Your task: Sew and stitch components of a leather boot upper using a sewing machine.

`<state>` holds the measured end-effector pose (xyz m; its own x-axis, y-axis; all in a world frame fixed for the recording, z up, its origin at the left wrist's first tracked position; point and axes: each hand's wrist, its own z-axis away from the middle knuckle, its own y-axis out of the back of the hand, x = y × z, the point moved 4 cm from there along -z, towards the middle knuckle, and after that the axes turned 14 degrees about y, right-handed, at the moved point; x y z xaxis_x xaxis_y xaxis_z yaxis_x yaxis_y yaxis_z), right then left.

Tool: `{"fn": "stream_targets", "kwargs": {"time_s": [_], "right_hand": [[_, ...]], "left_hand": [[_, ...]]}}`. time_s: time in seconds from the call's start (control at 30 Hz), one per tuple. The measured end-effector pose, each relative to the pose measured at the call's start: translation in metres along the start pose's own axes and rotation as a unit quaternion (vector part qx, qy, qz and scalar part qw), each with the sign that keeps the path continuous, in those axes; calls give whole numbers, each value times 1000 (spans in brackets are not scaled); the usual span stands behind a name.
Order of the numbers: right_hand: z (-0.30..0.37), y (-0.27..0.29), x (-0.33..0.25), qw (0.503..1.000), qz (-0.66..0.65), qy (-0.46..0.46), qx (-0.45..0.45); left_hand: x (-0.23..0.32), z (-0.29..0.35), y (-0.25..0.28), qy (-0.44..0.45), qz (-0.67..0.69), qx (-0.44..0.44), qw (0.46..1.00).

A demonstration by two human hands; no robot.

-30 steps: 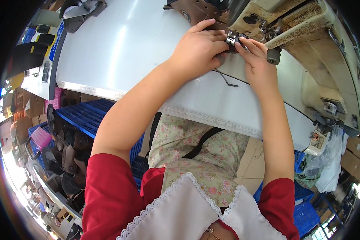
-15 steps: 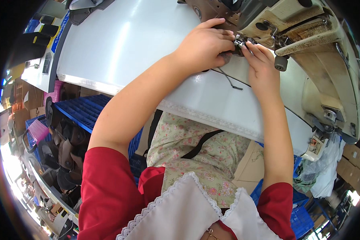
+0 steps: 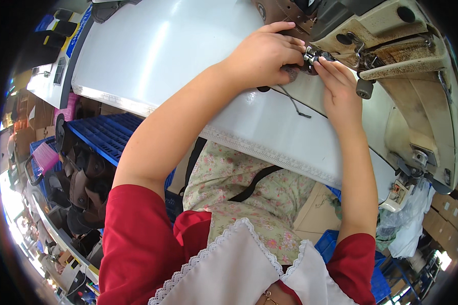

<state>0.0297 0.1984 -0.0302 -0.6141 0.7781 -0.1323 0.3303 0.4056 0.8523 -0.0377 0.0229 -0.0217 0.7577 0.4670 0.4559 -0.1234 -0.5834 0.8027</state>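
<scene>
A brown leather shoe upper [image 3: 296, 20] with punched holes lies at the sewing machine [image 3: 412, 96], by its metal presser foot [image 3: 309, 57]. My left hand [image 3: 267, 57] is on the left of the foot, its index finger stretched over the leather. Its other fingers curl and, with the thumb, pinch a greyish-brown edge of the upper. On the right of the foot rests my right hand [image 3: 341, 84], fingers straight and close together, the tips beside the foot. What lies beneath those fingertips is hidden. A dark thin cord [image 3: 296, 108] lies on the table below my hands.
The white table [image 3: 152, 56] has a ruler strip [image 3: 269, 149] along its near edge. Below left are a blue plastic crate [image 3: 104, 133] and a pile of brown shoe parts [image 3: 81, 188]. The machine's head and a small roller [image 3: 364, 89] hang close over my right hand.
The whole view has shifted slightly, so the machine sits a little lower and farther right. Both hands keep their places around the presser foot, with hardly any visible change in the upper.
</scene>
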Motion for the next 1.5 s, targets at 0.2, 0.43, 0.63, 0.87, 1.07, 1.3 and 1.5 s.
{"fn": "stream_targets", "kwargs": {"time_s": [0.2,0.43,0.63,0.87,1.07,1.3,1.5], "right_hand": [[1,1,-3,1000,18,14,12],[-1,-2,-6,999,37,15,-1],[0,-4,-7,998,61,11,-20],[1,-7,-8,998,53,2,-19],[1,-4,-8,998,55,-4,-21],[0,-5,-8,998,60,-10,-14],[1,-5,-7,998,55,-9,1]], "left_hand": [[-1,-2,0,-8,18,-9,1000],[-9,-9,3,-27,33,-25,999],[-9,-9,2,-31,41,-18,999],[-11,-10,5,-29,51,-23,998],[-12,-12,3,-30,55,-32,998],[-13,-12,2,-40,49,-9,998],[-13,-14,-1,-31,43,-10,999]]}}
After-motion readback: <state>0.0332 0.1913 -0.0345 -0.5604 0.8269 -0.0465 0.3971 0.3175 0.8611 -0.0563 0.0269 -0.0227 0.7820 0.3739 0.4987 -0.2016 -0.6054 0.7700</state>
